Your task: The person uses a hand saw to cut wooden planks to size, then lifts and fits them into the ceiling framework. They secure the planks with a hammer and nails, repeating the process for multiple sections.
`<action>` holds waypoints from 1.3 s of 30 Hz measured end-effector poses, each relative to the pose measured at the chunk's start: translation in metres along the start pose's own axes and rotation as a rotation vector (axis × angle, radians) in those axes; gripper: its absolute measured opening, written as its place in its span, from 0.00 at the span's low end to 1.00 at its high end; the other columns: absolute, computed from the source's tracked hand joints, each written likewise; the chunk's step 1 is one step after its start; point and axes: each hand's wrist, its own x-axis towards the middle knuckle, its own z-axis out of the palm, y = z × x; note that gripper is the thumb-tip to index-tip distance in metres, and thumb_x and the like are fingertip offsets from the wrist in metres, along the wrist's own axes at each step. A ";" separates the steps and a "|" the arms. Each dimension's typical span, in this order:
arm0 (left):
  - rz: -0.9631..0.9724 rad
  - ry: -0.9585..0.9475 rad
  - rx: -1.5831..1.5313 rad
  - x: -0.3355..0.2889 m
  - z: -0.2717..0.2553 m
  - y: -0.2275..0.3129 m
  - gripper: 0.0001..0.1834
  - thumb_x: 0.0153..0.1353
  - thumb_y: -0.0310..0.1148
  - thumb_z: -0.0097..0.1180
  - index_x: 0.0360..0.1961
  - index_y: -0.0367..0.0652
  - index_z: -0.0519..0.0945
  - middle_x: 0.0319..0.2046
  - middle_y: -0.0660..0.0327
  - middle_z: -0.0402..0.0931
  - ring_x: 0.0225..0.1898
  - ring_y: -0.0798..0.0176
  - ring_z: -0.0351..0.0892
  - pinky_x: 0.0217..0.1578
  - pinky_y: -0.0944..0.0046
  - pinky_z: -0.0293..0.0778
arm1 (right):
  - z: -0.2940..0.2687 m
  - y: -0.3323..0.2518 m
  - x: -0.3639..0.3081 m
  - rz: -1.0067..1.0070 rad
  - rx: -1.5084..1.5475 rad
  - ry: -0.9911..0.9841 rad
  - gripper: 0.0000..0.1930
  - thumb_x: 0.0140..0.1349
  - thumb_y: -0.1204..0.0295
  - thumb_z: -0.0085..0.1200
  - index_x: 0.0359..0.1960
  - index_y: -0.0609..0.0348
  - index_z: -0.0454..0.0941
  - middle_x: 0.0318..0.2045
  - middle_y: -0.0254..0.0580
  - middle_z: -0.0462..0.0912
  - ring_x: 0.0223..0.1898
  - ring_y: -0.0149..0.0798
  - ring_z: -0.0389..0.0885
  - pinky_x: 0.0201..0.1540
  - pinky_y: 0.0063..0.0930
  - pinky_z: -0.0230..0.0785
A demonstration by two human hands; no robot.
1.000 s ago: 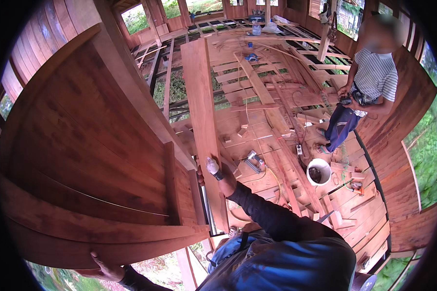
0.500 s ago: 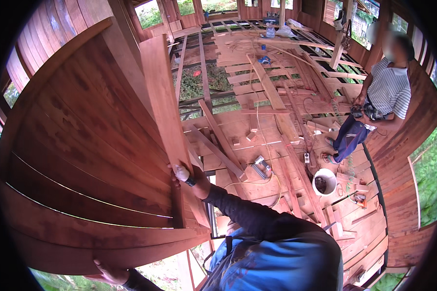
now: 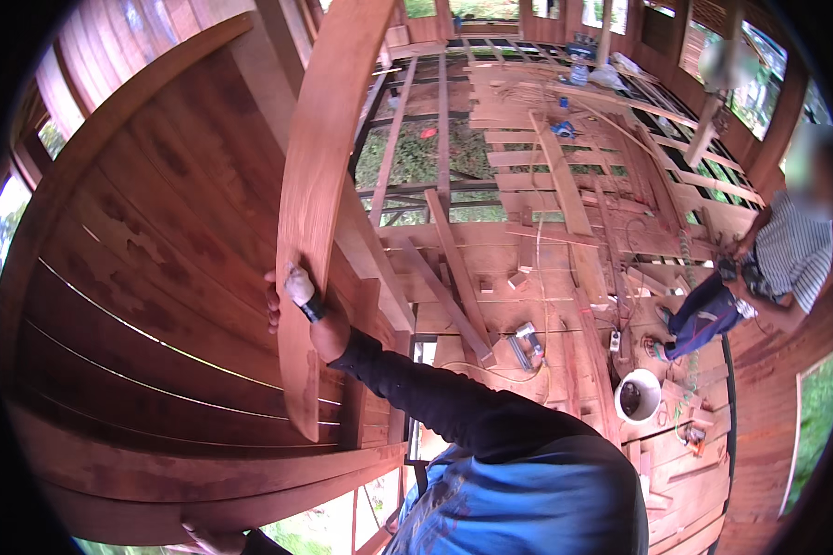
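My right hand (image 3: 298, 298), with something white about its thumb side and a dark band at the wrist, grips a long flat plank (image 3: 324, 176). The plank stands steeply tilted; its rounded lower end hangs in front of the slatted wooden wall (image 3: 185, 277), and its top runs out of view. My left hand (image 3: 215, 540), low at the picture's edge, holds the edge of a curved-looking wall board (image 3: 222, 495). One digit lies on that board's face; the other fingers are partly hidden.
A co-worker (image 3: 796, 250) stands at right, holding a dark tool. A nail gun (image 3: 525, 347), a white bucket (image 3: 637, 396), an orange tool (image 3: 692, 435), hoses and offcuts lie on the plank floor (image 3: 565, 268). Open joists (image 3: 440, 139) leave gaps over the ground at the far left.
The plank in my right hand has shifted away from the upright post, and its lower end now shows in front of the wall. The floor and co-worker have moved rightward in view.
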 end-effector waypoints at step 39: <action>-0.041 0.214 0.151 -0.014 -0.023 -0.027 0.35 0.67 0.63 0.40 0.58 0.42 0.67 0.51 0.54 0.70 0.50 0.58 0.73 0.49 0.55 0.73 | -0.010 0.090 0.078 0.353 0.493 0.304 0.20 0.65 0.47 0.45 0.43 0.50 0.72 0.32 0.36 0.76 0.33 0.43 0.77 0.39 0.54 0.72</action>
